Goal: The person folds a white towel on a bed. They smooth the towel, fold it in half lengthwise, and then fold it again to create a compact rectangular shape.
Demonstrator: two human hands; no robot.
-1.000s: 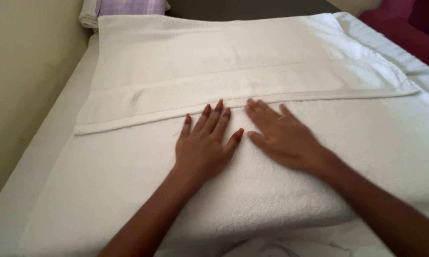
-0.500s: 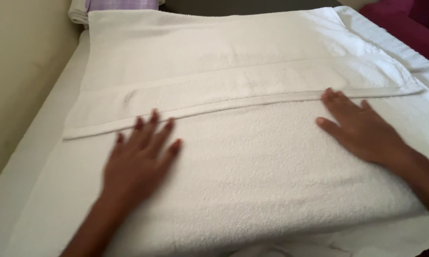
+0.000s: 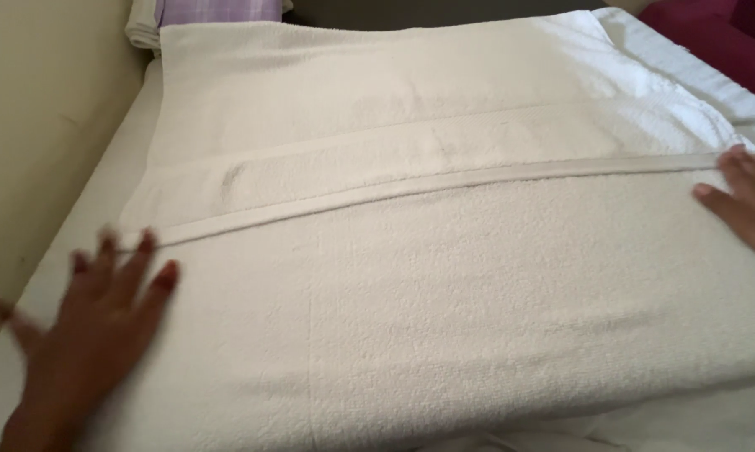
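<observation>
A large white towel lies folded over itself on a white bed, its hemmed edge running across the middle. My left hand lies flat with fingers spread on the towel's left end, just below the hem. At the right border of the view my right hand rests flat on the towel's right end, partly cut off. Neither hand holds anything.
A cream wall runs along the bed's left side. Folded linen, white and lilac checked, sits at the far left corner. A dark red cushion or seat is at the far right. White bedsheet shows beside the towel.
Both hands have slid apart from the towel's middle, the left one to the left end and the right one to the right end, flattening the top layer.
</observation>
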